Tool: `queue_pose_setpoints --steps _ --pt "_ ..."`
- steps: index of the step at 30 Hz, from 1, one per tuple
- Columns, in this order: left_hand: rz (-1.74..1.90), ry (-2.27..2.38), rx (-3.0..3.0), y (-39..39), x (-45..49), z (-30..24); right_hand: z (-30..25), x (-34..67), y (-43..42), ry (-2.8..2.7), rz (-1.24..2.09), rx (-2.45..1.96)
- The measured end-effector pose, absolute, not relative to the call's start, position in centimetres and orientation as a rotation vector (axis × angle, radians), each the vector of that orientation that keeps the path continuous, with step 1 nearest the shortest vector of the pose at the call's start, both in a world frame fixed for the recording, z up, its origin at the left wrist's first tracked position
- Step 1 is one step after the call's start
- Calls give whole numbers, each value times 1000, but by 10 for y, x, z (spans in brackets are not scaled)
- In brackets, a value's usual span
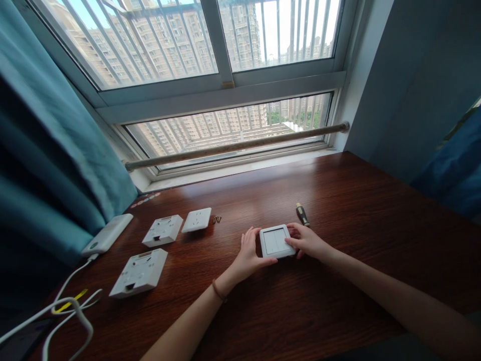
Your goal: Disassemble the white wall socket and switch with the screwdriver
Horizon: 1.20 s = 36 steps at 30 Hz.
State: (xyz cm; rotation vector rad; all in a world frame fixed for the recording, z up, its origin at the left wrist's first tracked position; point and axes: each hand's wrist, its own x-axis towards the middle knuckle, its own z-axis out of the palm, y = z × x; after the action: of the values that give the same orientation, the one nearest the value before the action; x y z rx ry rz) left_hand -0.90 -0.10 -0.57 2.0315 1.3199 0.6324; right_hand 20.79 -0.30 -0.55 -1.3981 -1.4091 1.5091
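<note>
A white square wall switch [275,241] with two rocker panels lies on the dark wooden table [338,200]. My left hand [248,253] grips its left edge, thumb along the front and fingers at the back corner. My right hand [307,239] holds the right edge, thumb pressed on the face. Both hands are closed on the switch. A small screwdriver [302,214] with a dark handle lies just behind my right hand.
To the left lie a white socket face [197,219], two white switch boxes [163,230] [139,273], small screws [217,219], a white power bank [107,233] and white cables [67,311]. A teal curtain [52,150] hangs at left; the window [225,75] runs behind.
</note>
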Motion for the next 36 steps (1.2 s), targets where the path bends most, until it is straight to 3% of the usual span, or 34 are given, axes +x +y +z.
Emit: queue_pose_setpoints --steps 11,24,36 --pt "564 1319 2145 -1 -8 -7 0 204 -7 -1354 1566 -1447" --pt "640 1330 2236 -6 -5 -6 -5 202 -8 -1399 1392 -1424" --pt "637 1302 2059 -7 -4 -8 -8 200 -3 -1192 1561 -1405"
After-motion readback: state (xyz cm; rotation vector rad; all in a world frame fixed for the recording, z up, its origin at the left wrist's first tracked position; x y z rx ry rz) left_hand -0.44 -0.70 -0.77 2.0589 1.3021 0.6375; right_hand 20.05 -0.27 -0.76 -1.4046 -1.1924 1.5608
